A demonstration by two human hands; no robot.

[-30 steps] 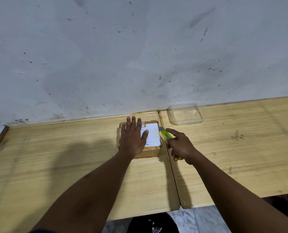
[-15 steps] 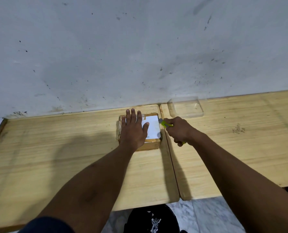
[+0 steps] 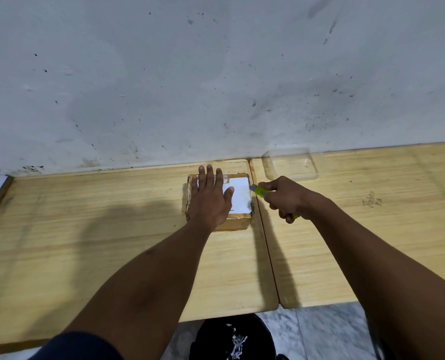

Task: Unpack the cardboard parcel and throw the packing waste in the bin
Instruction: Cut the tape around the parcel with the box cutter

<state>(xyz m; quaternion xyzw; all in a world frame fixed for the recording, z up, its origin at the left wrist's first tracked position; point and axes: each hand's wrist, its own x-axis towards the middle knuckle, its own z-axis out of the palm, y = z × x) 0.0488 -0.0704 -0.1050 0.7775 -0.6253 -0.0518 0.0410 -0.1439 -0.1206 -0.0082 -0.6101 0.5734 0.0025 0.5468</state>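
Left hand (image 3: 211, 201) flat, fingers spread, on parcel (image 3: 238, 201); right hand (image 3: 287, 198) clenched around cutter (image 3: 260, 191).

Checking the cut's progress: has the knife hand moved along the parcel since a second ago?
Yes: the right hand slid its knife toward the wall, along the parcel.

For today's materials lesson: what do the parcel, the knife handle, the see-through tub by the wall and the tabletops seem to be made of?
Parcel: brown cardboard, glossy tape at the edges, a matt white paper label.
Knife handle: probably plastic, bright yellow-green and smooth.
See-through tub: likely thin clear plastic; the wood shows through.
Tabletops: pale wood or wood laminate, with straight grain lines.
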